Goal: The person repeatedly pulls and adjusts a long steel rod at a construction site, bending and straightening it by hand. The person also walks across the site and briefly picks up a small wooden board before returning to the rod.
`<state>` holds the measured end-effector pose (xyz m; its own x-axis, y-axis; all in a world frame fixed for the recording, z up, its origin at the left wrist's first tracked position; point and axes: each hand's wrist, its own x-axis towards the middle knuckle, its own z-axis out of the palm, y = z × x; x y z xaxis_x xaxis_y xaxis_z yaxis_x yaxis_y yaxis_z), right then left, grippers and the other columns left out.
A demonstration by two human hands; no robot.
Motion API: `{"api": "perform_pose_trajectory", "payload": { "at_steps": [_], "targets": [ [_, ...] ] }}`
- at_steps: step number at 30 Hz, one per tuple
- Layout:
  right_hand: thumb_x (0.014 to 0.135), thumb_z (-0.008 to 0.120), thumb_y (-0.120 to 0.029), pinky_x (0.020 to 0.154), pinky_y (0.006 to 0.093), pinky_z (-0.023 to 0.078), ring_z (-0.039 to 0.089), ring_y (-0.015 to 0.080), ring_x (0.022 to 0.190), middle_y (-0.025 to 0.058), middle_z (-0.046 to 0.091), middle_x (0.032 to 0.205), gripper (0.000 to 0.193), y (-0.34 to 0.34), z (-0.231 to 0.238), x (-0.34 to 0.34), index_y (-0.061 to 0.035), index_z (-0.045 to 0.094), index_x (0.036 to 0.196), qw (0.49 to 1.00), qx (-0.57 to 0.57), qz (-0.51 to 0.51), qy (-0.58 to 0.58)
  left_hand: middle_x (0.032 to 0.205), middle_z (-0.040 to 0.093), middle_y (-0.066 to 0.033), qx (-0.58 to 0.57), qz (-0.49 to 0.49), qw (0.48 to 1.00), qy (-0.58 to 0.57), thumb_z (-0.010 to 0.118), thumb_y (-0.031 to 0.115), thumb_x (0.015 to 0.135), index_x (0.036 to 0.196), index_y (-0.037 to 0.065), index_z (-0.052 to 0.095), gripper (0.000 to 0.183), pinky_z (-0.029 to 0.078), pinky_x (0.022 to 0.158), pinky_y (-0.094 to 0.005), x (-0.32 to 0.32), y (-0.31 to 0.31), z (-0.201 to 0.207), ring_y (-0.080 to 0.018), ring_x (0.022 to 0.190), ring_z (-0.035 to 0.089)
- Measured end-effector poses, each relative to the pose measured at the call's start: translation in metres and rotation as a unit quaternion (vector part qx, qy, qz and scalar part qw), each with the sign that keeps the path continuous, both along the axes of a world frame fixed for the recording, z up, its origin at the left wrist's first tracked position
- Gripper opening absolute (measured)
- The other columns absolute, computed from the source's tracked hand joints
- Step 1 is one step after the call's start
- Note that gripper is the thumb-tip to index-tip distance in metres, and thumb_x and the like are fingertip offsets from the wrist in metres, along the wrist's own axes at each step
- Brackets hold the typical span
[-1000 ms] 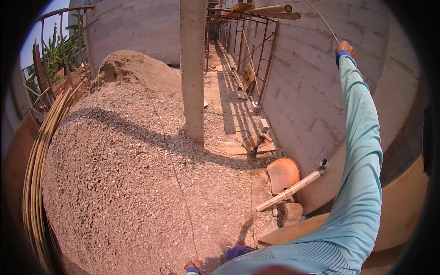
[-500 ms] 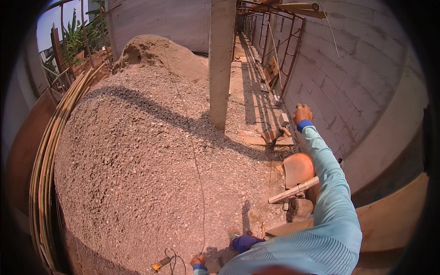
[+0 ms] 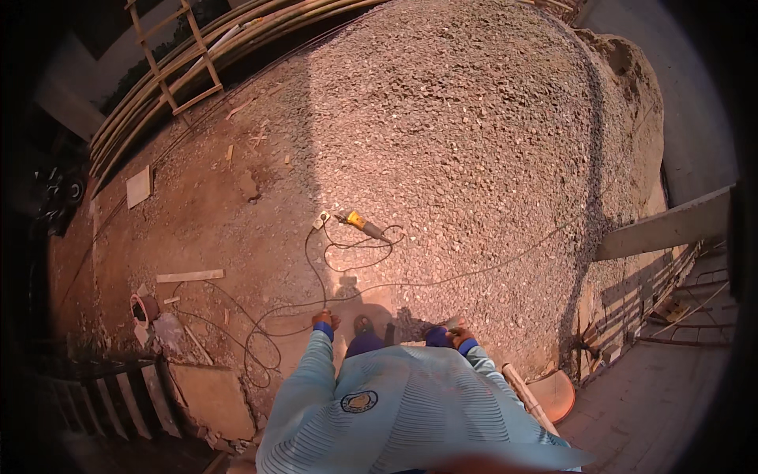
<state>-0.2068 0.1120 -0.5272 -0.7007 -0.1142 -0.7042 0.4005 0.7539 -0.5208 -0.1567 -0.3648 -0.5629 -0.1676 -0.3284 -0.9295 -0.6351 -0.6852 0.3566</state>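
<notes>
Head: left hand, near, seemingly closed round dark cable; right hand, near right, openness and hold unclear. Yellow power tool lies farther, on gravel, beside socket block. Step seems cable handling; next calls for slack.

Shirt emblem: dark, round, on the light-blue shirt; any lettering unreadable.
Yellow power tool: any markings too small to read.
</notes>
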Motion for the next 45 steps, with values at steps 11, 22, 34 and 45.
{"api": "perform_pose_trajectory", "payload": {
  "at_steps": [11, 22, 34, 45],
  "targets": [
    [0.090, 0.057, -0.025, 0.054, 0.0414, 0.047, 0.060, 0.0285, 0.062, 0.0141, 0.066, 0.083, 0.029, -0.123, -0.020, -0.155, -0.0079, 0.056, 0.114, 0.989, -0.031, -0.104, -0.103, 0.090, 0.068, -0.0191, -0.005, 0.282, 0.959, -0.007, 0.045, 0.020, 0.097, 0.120, 0.001, 0.054, 0.031, 0.055, 0.058, -0.0419, 0.159, -0.071, -0.008, -0.0327, 0.070, 0.067],
    [0.079, 0.070, -0.026, 0.081, 0.0353, 0.052, 0.067, 0.0253, 0.092, 0.0113, 0.071, 0.095, 0.030, -0.330, -0.010, -0.176, -0.0096, 0.069, 0.105, 0.811, 0.070, 0.575, 0.081, 0.093, 0.067, -0.0262, 0.047, 0.429, 0.902, 0.017, 0.042, 0.025, 0.100, 0.118, -0.007, 0.052, 0.038, 0.057, 0.066, -0.0467, 0.202, -0.024, 0.000, -0.0378, 0.081, 0.066],
    [0.080, 0.062, -0.048, 0.082, 0.0427, 0.052, 0.066, 0.0282, 0.099, 0.0119, 0.069, 0.106, 0.048, -0.652, -0.061, -0.292, -0.0141, 0.062, 0.114, 0.461, 0.229, 0.844, 0.151, 0.100, 0.068, -0.0154, 0.014, 0.532, 0.846, -0.018, 0.057, 0.037, 0.089, 0.115, 0.000, 0.058, 0.046, 0.056, 0.073, -0.0346, 0.165, -0.237, -0.017, -0.0283, 0.085, 0.068],
    [0.090, 0.063, -0.022, 0.051, 0.0332, 0.051, 0.063, 0.0191, 0.056, 0.0097, 0.065, 0.069, 0.022, -1.001, 0.039, -0.292, -0.0006, 0.066, 0.094, 0.914, -0.115, 0.388, -0.003, 0.087, 0.069, -0.0161, -0.048, 0.628, 0.774, 0.065, 0.054, 0.030, 0.095, 0.116, -0.001, 0.056, 0.037, 0.057, 0.058, -0.0370, 0.096, -0.445, 0.011, -0.0294, 0.075, 0.068]
  ]
}}
